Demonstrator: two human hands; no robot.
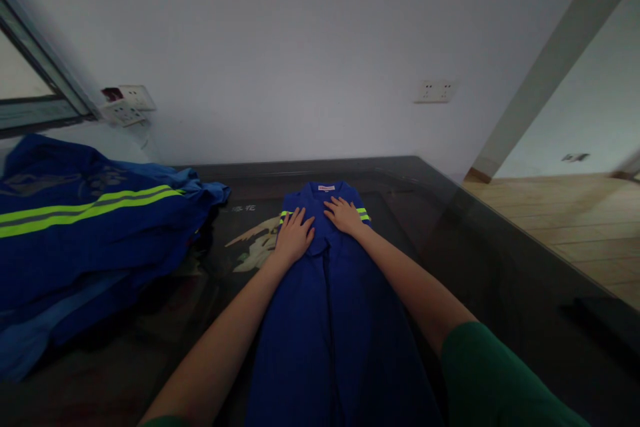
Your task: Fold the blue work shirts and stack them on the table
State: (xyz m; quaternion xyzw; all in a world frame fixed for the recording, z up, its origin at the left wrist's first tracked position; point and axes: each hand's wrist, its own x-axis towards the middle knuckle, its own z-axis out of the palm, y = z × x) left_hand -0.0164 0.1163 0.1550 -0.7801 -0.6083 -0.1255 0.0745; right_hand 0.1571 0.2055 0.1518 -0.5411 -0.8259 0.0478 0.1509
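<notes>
A blue work jacket (320, 213) with yellow-green reflective bands lies on the dark table, its collar label towards the wall. Blue work trousers (310, 320), or a similar long two-legged garment, stretch from it towards me; where one ends and the other begins is hard to make out. My left hand (295, 235) rests flat on the jacket's left part, fingers spread. On the right part lies my right hand (345, 215), also flat with its fingers apart.
A heap of blue clothes (100, 227) with a reflective stripe covers the table's left side. The glossy dark table (450, 233) stands against a white wall (280, 80) with sockets (435, 91). A dark flat object (607, 320) is at the right edge.
</notes>
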